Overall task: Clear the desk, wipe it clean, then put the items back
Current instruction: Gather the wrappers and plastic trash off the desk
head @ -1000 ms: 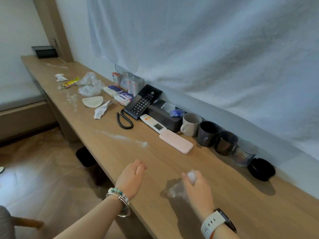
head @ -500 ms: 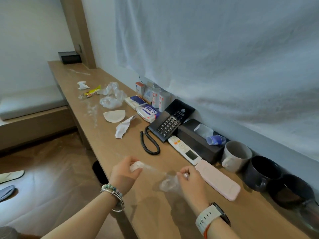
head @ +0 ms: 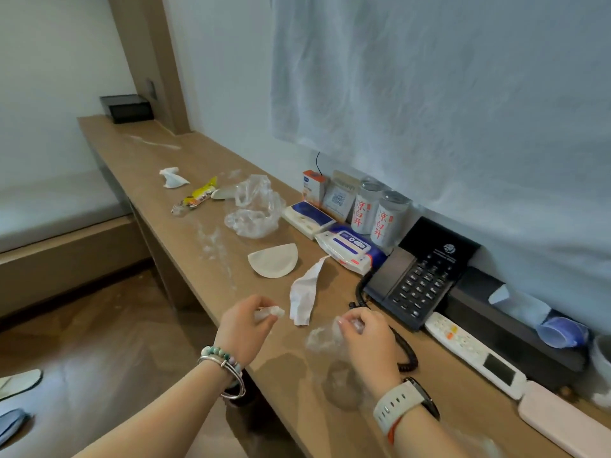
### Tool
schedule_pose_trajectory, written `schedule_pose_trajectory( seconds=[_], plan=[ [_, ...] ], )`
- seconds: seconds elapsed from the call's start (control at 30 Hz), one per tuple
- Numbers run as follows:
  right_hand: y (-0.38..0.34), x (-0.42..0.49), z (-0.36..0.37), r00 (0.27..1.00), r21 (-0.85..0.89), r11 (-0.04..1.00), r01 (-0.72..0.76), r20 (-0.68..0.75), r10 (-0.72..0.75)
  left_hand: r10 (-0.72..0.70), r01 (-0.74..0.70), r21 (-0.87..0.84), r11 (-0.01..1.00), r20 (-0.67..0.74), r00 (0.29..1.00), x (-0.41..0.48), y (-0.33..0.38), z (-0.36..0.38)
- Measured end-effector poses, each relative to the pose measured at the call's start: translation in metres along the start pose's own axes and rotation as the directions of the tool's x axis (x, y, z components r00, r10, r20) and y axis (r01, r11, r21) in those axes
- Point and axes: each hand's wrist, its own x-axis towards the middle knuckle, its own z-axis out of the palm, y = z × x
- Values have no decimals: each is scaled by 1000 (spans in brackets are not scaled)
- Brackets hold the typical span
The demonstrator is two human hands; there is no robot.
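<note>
A long wooden desk (head: 139, 160) runs along the wall. My left hand (head: 244, 328) pinches a small white crumpled wad (head: 272, 313) just above the desk's front part. My right hand (head: 367, 338) grips a clear crumpled plastic wrap (head: 322, 335) that hangs from its fingers over the desk. Between and beyond the hands lies a crumpled white tissue (head: 305, 297). Further off lie a white half-round paper piece (head: 274, 261), a clear plastic bag (head: 254, 209), a yellow snack wrapper (head: 198, 196) and another tissue (head: 173, 178).
Along the wall stand two cans (head: 377, 213), small boxes (head: 314, 186), wet-wipe packs (head: 347, 247), a black phone (head: 420, 276) with coiled cord, a white remote (head: 476, 355), a black tissue box (head: 515, 325), a pink case (head: 562, 421). A black box (head: 127, 107) sits at the far end. White dust streaks mark the desk.
The view has swung left along the desk and the mugs have left the frame. My left hand has come up and taken hold of a white wad; the hands have drawn apart.
</note>
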Motion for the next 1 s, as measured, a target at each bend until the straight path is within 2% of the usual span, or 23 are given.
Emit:
schedule_pose_trajectory(
  seconds=[0.23, 0.3, 0.37, 0.47, 0.53, 0.6, 0.77, 0.87, 1.0],
  plan=[
    [-29, 58, 51, 991, 53, 999, 13, -137, -5, 102, -102, 51, 993, 4, 995, 79, -32, -13],
    [-31, 81, 63, 984, 16, 999, 38, -177, -35, 120, -121, 63, 991, 19, 993, 102, -32, -11],
    [-28, 104, 74, 976, -91, 992, 82, -193, -99, 126, -127, 83, 988, 20, 992, 123, -32, -5],
    [-19, 137, 87, 974, -406, 900, 159, -84, -210, 146, -148, 176, 973, 24, 989, 153, -30, 7],
    [-6, 152, 102, 988, -569, 810, 143, 36, -150, 144, -158, 307, 938, 68, 987, 171, -32, 17],
    [4, 155, 115, 988, -655, 740, 152, 116, -101, 146, -186, 389, 902, 129, 981, 182, -38, 27],
    [28, 155, 131, 987, -692, 713, 116, 159, -6, 168, -256, 432, 865, 233, 958, 198, -58, 46],
    [28, 156, 131, 989, -718, 683, 132, 137, -47, 112, -275, 538, 797, 316, 942, 204, -63, 49],
    [27, 156, 133, 991, -727, 675, 124, 128, -45, 112, -333, 575, 747, 385, 916, 217, -65, 45]
  ],
)
